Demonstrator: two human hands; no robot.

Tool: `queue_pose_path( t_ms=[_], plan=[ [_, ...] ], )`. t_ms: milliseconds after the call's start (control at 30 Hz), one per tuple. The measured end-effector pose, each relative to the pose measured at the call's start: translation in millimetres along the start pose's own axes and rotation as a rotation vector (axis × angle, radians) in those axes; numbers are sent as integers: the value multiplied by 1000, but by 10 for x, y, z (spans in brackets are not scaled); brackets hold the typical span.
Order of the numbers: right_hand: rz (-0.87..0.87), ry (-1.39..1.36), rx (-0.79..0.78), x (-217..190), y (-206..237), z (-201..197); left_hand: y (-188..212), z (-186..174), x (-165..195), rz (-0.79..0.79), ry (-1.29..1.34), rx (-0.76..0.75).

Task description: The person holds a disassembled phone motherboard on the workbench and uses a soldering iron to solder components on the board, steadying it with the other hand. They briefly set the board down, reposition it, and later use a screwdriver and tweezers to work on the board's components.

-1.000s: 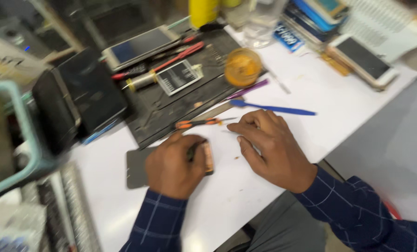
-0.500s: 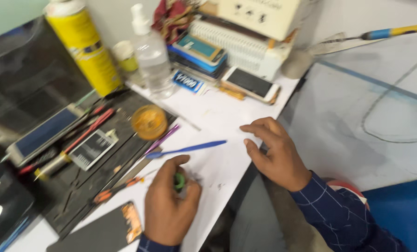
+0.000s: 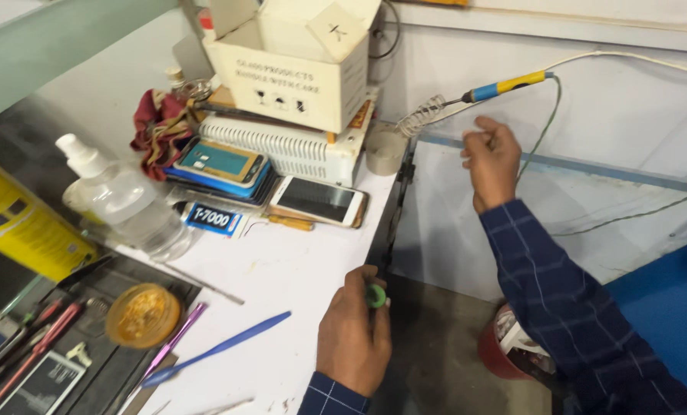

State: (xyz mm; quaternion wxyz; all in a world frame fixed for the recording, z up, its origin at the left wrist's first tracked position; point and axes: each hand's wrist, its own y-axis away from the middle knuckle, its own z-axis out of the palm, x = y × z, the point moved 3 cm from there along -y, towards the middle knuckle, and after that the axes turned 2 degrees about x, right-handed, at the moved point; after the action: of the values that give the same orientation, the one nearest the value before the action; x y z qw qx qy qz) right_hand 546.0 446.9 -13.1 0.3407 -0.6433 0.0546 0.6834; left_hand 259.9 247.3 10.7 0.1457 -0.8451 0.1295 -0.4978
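Cardboard box [image 3: 293,58], cream with dark printing and small handling symbols on its near face, stands open-flapped at the far middle on top of a white ribbed appliance [image 3: 282,146]. Left of that lies a stack of phones [image 3: 220,163] with a teal-screened one uppermost, and just near it a white smartphone [image 3: 318,201] lies flat on the white surface [image 3: 282,269]. A small tube with a blue label [image 3: 209,219] lies near the stack, beside a clear spray bottle [image 3: 124,204] with a white nozzle. A yellow can [image 3: 17,223] with a blue band leans at the far left. On the dark mat at the near left sits a round tin of amber paste [image 3: 142,315], and a blue plastic pry tool [image 3: 216,350] lies slantwise on the surface to its right. The left hand [image 3: 355,334] rests at the near edge of the surface, fingers curled shut around a small green-capped tool [image 3: 375,296] that sticks up from the fist. The right hand [image 3: 493,161] is raised far to the right, well apart from the left, fingers loosely bent and gripping nothing, just below a soldering iron [image 3: 504,86] with a blue and yellow handle that rests in a coiled wire stand [image 3: 420,117] on the wall side.
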Motion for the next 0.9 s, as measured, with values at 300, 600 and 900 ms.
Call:
queue_pose_path(
  t_ms=[300, 600, 900],
  plan=[
    [71, -27, 58, 12, -728, -13, -113, 96, -358, -284, 45, 31],
    [-253, -29, 129, -188, -775, -202, -69, 122, -416, -262, 194, 107],
    [-342, -105, 124, -649, 137, -315, 95, -158, -147, -261, 168, 124]
  ],
)
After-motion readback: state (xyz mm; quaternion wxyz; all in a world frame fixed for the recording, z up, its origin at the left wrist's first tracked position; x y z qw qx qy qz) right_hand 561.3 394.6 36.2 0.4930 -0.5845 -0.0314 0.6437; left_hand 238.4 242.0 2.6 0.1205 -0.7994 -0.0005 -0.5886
